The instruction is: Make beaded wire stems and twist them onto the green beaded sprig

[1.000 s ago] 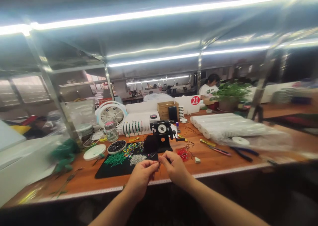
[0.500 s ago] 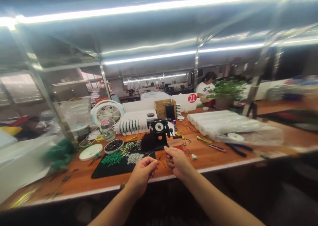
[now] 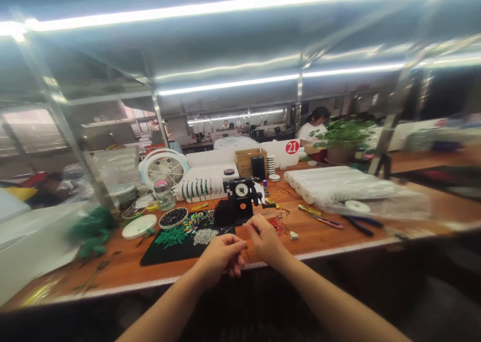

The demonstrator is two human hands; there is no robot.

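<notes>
My left hand (image 3: 224, 254) is closed in a pinch above the table's front edge. A thin dark cord (image 3: 247, 256) shows at its fingertips, with its ends hard to follow. My right hand (image 3: 265, 239) is close beside it, slightly higher, thumb and forefinger pressed together; whatever they grip is too small to make out. Behind the hands stands a black hand-cranked device with a dial (image 3: 241, 192). Left of them a black mat (image 3: 158, 256) bears silver beads (image 3: 205, 236), green pieces (image 3: 171, 236) and multicoloured beads (image 3: 193, 221).
A bowl of black beads (image 3: 173, 218), a white fan (image 3: 165, 167) and cord spools (image 3: 199, 188) stand to the left. On the right lie white wrapped rolls (image 3: 334, 182), dark-handled pliers (image 3: 358, 225) and red beads (image 3: 276, 226). A person (image 3: 311, 126) sits beyond.
My right hand has turned inward and shifted slightly left, its fingertips now nearer the left hand. My left hand has moved a little to the right. Both keep their pinch.
</notes>
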